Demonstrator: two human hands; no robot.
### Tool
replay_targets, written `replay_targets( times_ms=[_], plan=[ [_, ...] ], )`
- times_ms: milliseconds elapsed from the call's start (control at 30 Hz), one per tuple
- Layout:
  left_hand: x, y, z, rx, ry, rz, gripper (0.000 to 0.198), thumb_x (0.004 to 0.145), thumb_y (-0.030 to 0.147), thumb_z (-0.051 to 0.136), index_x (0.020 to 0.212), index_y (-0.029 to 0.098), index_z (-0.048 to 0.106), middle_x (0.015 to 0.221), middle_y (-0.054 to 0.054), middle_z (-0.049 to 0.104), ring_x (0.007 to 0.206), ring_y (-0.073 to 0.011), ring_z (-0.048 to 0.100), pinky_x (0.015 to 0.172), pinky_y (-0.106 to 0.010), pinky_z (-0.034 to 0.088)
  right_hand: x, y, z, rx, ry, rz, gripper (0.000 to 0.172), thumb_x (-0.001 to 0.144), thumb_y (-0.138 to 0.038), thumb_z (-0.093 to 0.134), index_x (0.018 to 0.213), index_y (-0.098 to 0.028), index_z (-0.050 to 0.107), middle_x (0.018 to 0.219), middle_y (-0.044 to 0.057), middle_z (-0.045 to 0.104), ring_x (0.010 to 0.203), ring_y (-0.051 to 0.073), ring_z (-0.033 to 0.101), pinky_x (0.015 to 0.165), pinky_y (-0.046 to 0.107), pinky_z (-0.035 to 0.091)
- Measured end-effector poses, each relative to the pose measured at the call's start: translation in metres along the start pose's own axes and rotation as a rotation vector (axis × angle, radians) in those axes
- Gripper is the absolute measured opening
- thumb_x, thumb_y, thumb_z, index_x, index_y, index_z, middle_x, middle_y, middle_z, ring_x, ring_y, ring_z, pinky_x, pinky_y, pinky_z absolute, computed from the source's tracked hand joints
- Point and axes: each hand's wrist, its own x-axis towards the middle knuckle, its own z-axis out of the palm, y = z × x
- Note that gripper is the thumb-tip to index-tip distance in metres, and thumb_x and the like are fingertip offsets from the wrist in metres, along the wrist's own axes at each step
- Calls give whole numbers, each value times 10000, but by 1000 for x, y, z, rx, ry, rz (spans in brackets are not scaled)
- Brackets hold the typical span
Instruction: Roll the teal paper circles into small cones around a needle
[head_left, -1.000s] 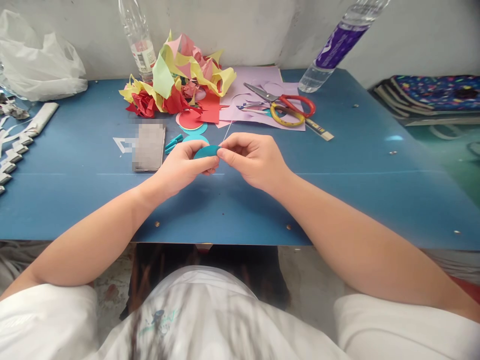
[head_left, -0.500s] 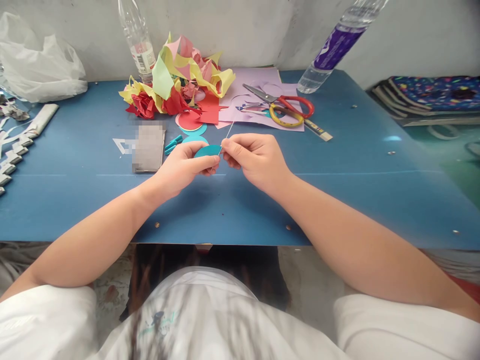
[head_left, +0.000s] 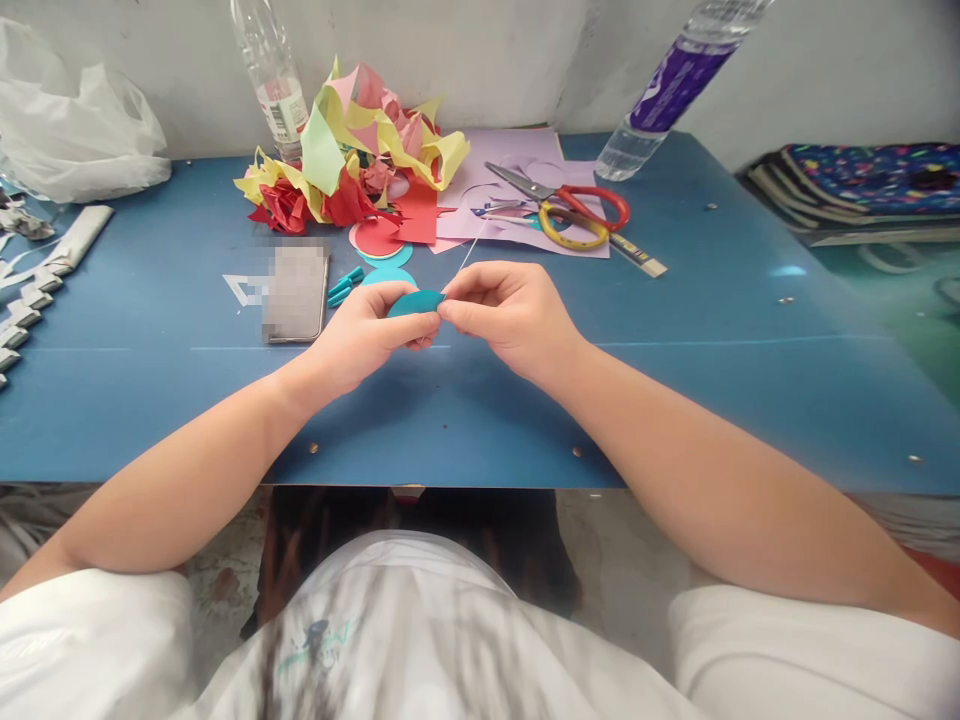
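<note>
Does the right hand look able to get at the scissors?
Probably yes: the scissors lie uncovered beyond the right hand, with nothing visibly blocking the way, though it is busy at the edge of the teal paper.

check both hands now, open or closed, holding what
Left hand: closed, holding the teal paper between thumb and fingers.
Right hand: closed, fingertips at the paper's edge; whether it also grips the thin white stick can't be told.

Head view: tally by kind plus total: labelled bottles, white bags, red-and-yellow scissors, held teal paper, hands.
Labelled bottles: 2 (white-label bottle, purple-label bottle)
White bag: 1
Red-and-yellow scissors: 1
Teal paper: 1
Hands: 2 (left hand, right hand)
Total: 7
</note>
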Motion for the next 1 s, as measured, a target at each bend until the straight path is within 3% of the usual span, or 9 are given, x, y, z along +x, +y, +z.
replay_targets(
  times_ms=[133, 233, 333, 500, 800, 1000],
  plan=[
    [0, 1, 0, 114, -8, 52, 177, 830, 230, 936, 781, 193, 769, 804, 0, 723, 826, -157, 668, 845, -314, 576, 0, 1, 2, 9, 3, 43, 345, 783, -429, 1000, 765, -286, 687, 736, -17, 654, 711, 185, 620, 645, 353, 524],
    [0, 1, -2, 175, -8, 66, 175, 844, 261, 926, 787, 200, 773, 812, -8, 737, 834, -174, 674, 846, -331, 574, 0, 0, 3, 55, 5, 46, 324, 745, -374, 985, 727, -283, 674, 738, -19, 649, 681, 174, 566, 631, 347, 473],
    [1, 0, -3, 301, 24, 114, 233, 864, 341, 957, 802, 208, 776, 805, -8, 711, 813, -182, 630, 773, -335, 515, 1, -3, 4, 92, 7, 12, 283, 716, -336, 968, 703, -272, 693, 732, -20, 662, 671, 162, 543, 658, 345, 479],
    [-1, 1, -4, 459, 71, 242, 320, 901, 415, 965, 797, 209, 743, 766, 5, 598, 765, -168, 487, 702, -348, 376, 2, -6, 2, 29, 31, -19, 382, 714, -428, 1012, 684, -265, 668, 723, -12, 650, 698, 166, 514, 657, 338, 447],
    [-2, 0, -3, 558, 71, 303, 268, 952, 363, 857, 796, 213, 700, 775, 1, 580, 780, -178, 461, 732, -365, 369, -1, -7, 1, 13, 16, -25, 406, 776, -406, 1032, 720, -249, 662, 766, 3, 643, 718, 159, 524, 659, 362, 456],
    [-2, 0, -3, 592, 78, 352, 289, 958, 348, 844, 769, 225, 662, 772, -6, 585, 778, -187, 471, 736, -377, 366, -2, -7, 2, 15, 22, -52, 318, 779, -325, 1015, 717, -251, 712, 767, 11, 684, 711, 158, 505, 676, 370, 461]
  ],
)
